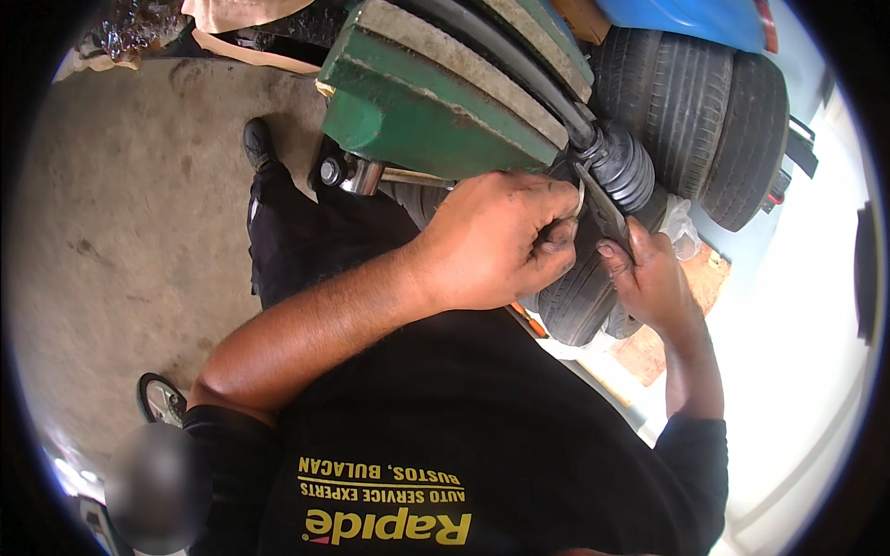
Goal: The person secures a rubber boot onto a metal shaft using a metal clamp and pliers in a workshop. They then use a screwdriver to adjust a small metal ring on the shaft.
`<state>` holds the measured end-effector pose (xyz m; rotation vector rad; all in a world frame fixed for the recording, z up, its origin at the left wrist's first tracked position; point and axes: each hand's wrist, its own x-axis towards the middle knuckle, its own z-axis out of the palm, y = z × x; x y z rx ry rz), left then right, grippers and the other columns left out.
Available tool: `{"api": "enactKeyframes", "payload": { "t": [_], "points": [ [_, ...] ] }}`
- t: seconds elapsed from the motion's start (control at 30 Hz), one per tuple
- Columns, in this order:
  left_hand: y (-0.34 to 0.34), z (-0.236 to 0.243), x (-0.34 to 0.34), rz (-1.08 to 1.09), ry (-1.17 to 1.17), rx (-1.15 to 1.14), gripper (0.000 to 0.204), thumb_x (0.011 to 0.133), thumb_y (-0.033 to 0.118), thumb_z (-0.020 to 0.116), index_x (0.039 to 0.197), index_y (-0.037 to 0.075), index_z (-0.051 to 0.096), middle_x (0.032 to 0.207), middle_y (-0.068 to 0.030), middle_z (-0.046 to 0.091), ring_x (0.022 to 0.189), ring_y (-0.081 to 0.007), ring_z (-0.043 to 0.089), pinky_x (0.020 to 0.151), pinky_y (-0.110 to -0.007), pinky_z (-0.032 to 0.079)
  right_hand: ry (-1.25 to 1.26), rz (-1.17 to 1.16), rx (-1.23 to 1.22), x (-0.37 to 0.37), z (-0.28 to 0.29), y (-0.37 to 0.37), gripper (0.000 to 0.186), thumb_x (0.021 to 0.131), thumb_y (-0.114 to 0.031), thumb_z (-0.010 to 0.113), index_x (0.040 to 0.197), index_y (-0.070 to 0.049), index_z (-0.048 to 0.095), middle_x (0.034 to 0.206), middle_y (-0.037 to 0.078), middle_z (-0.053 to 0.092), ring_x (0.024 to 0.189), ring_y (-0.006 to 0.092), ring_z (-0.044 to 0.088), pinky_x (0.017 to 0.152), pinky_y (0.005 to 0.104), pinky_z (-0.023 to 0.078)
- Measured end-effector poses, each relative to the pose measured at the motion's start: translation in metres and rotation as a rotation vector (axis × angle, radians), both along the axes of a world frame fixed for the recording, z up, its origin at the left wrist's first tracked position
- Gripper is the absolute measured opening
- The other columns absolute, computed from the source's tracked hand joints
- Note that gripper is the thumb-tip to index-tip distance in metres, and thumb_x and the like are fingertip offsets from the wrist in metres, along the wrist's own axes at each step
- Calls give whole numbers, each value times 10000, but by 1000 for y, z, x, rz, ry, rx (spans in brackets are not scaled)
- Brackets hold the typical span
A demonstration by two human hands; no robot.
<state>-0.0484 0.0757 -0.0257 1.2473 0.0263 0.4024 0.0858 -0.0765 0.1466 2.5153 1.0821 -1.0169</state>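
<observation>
The boot [625, 169] sits on the shaft [582, 130] clamped in the vise [436, 132]; the right hand [654, 280] grasps a tool [607, 215], its tip just beside the boot; the left hand [502, 241] is clenched nearby, its contents unclear; tires [688, 109] lie beyond

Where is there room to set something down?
There's bare concrete floor at left, bordered by the trouser leg and small wheel. It's crowded beside the green vise, where left hand, right hand, black ribbed boot and tires bunch together.
</observation>
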Motion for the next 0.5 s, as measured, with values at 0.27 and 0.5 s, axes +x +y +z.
{"api": "enactKeyframes", "payload": {
  "t": [0.27,0.5],
  "points": [
    [9,7,5,-18,64,142,205,915,106,730,857,22,553,717,-140,565,636,-344,606,585,-450,477,54,-107,-25,5,0,10,316,1040,-256,702,1113,36,603,754,279,656,729,512,661,628,507,496],
    [58,65,-13,318,30,808,209,828,164,773,1011,83,714,941,-74,719,832,-299,684,751,-437,551,-105,130,-28,5,6,4,362,1047,-308,684,1204,10,617,792,278,667,800,505,668,689,550,513]
  ]
}}
